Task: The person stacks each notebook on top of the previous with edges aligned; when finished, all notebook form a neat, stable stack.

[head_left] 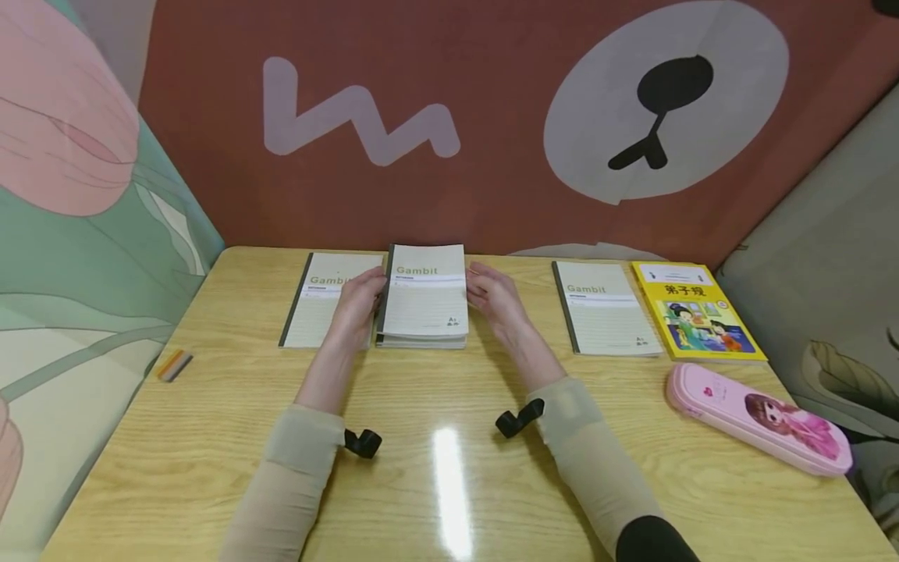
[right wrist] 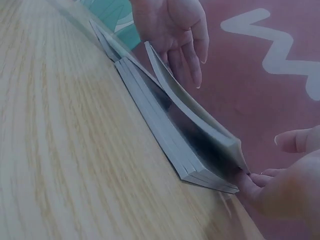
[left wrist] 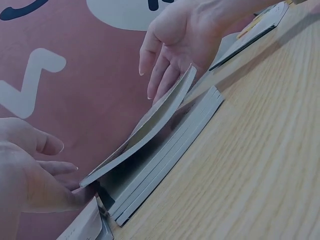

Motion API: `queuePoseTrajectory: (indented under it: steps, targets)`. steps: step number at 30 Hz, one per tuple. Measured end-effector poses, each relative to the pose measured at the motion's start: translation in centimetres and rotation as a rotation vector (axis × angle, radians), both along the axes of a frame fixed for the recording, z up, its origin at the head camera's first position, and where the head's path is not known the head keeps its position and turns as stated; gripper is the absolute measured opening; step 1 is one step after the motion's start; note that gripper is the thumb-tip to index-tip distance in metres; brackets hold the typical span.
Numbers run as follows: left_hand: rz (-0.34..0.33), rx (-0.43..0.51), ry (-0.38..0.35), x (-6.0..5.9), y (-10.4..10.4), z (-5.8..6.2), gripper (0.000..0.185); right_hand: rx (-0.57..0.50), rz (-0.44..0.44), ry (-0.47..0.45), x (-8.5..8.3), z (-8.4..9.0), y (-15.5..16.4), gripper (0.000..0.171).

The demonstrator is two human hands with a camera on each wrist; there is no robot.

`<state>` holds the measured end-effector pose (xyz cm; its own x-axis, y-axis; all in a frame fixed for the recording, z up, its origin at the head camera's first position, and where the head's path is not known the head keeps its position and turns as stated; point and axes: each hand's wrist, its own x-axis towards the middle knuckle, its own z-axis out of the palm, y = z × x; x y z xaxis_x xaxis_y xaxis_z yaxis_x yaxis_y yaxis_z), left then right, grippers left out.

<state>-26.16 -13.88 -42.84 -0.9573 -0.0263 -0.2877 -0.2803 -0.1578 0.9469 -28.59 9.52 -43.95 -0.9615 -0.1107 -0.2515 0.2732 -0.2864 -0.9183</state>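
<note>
A stack of grey-covered notebooks (head_left: 421,340) lies at the table's far middle. The top "Gambit" notebook (head_left: 425,300) is raised off the stack and tilted, clear in the wrist views (left wrist: 150,125) (right wrist: 195,112). My left hand (head_left: 357,303) is at its left edge, with fingertips (left wrist: 75,192) under that edge and the thumb apart above. My right hand (head_left: 497,298) is at the right edge, fingertips (right wrist: 250,180) beneath it and the thumb clear. The rest of the stack (left wrist: 170,157) (right wrist: 165,137) stays flat on the wood.
A single Gambit notebook (head_left: 319,300) lies left of the stack, another (head_left: 604,308) to the right beside a yellow picture book (head_left: 695,312). A pink pencil case (head_left: 758,417) sits front right, a small striped eraser (head_left: 174,364) at left. Padded walls enclose the table (head_left: 449,468).
</note>
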Motion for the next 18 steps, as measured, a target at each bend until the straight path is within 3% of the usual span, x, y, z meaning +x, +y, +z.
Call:
queuePoseTrajectory:
  steps: [10, 18]
  targets:
    - [-0.005, -0.080, -0.012, 0.15, 0.17, 0.01, 0.053, 0.100, 0.042, 0.031, -0.02, -0.50, -0.08, 0.060]
    - [-0.003, -0.146, -0.002, 0.43, 0.37, -0.11, 0.052, 0.120, 0.038, 0.058, 0.01, -0.65, -0.39, 0.061]
